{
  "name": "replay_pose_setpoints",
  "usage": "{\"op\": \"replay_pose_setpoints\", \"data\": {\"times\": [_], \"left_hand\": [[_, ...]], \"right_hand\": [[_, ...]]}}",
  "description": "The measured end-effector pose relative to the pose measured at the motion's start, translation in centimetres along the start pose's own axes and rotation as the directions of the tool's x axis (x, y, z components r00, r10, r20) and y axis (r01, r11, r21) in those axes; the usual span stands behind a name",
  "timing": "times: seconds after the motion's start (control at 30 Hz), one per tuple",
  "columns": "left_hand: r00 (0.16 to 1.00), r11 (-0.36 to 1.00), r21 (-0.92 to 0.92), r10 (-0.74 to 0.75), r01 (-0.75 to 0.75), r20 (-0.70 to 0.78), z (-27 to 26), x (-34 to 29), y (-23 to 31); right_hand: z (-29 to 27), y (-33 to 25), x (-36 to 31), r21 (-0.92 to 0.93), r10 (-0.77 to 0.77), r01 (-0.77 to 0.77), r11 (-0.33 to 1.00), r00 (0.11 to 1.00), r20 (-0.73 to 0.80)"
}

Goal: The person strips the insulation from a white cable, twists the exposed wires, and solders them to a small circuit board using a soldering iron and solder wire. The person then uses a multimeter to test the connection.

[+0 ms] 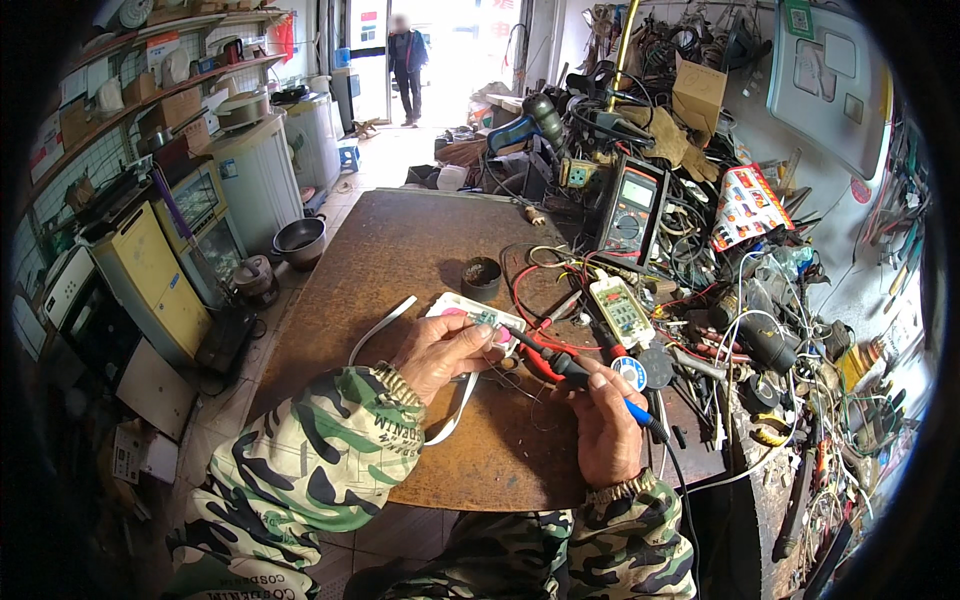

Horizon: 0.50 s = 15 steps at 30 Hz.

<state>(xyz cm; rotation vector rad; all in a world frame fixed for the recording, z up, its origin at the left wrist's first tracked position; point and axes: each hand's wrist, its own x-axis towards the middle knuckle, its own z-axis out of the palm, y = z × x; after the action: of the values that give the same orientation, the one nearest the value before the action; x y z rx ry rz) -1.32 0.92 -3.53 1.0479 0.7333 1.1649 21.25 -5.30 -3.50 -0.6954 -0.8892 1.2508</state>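
My left hand (448,352) is closed in a pinch on a small greenish piece (486,320), partly hidden by the fingers. Just behind it on the table lies a long white plastic casing (450,303) with pink parts in it. A soldering iron (570,370) with a black and blue handle rests in my right hand (608,428), gripped like a pen. Its tip points left at the piece; whether they touch, I cannot tell. White flat cable (458,412) hangs below my left hand, and thin wire (525,388) loops between the hands.
A dark round pot (481,280) stands beyond the casing on the brown wooden table (400,240). To the right are an open white box with a circuit board (621,308), a multimeter (632,212) and heaped cables and tools. A person (407,70) stands near the far doorway.
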Motion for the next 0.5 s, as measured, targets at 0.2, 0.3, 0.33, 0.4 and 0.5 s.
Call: {"op": "replay_pose_setpoints", "data": {"times": [0.2,0.3,0.33,0.4,0.5], "left_hand": [[1.0,1.0,-0.011,0.01,-0.01,0.026,-0.24,0.37,-0.49],[1.0,1.0,0.01,-0.004,0.004,0.011,-0.14,0.23,-0.26],[1.0,1.0,0.008,-0.007,0.007,0.01,-0.14,0.25,-0.26],[1.0,1.0,0.004,-0.013,0.013,0.008,-0.15,0.3,-0.3],[1.0,1.0,0.0,-0.004,0.004,0.02,-0.15,0.25,-0.27]], "right_hand": [[-0.15,0.19,-0.01,-0.007,-0.002,0.002,1.0,1.0,-0.024],[-0.16,0.23,0.0,-0.005,0.002,-0.002,1.0,0.999,-0.036],[-0.19,0.22,0.02,-0.007,0.003,-0.003,1.0,0.999,-0.035],[-0.14,0.17,0.01,-0.01,0.006,-0.006,1.0,0.999,-0.033],[0.05,-0.01,-0.01,-0.012,0.008,-0.008,1.0,1.0,-0.027]]}}
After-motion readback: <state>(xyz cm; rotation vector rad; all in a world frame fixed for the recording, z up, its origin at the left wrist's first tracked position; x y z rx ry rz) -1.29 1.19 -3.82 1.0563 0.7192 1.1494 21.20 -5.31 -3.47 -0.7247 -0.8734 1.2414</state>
